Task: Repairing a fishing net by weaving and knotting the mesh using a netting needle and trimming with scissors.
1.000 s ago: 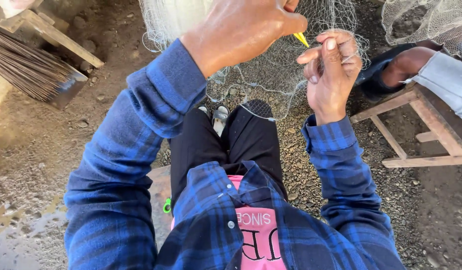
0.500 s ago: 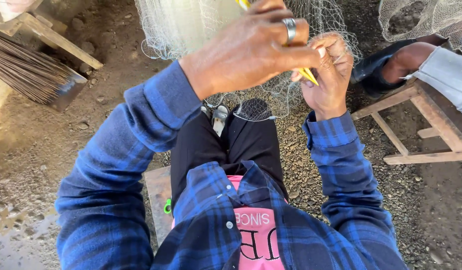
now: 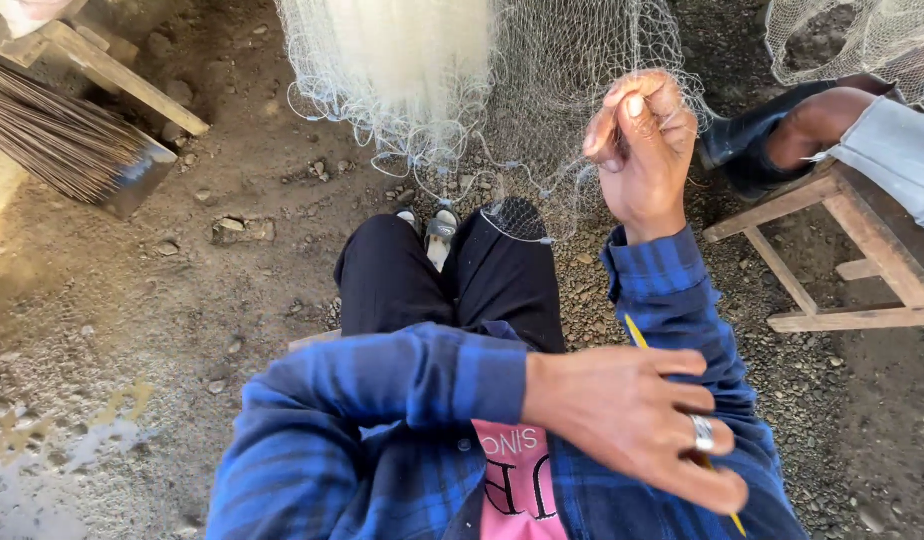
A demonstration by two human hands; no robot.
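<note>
A pale fishing net [image 3: 462,90] hangs in front of a seated person, its lower edge trailing over their dark-trousered knees. The right hand [image 3: 644,150] is raised, fingers pinched closed on a strand of the mesh. The left hand [image 3: 637,415], wearing a ring, is drawn back near the chest, fingers curled around a thin yellow netting needle [image 3: 637,335]. Both sleeves are blue plaid. To the right stands a wooden bench [image 3: 832,260] with another person's foot [image 3: 812,125] resting on it. A bundled broom [image 3: 67,140] lies on the dirt ground at left.
</note>
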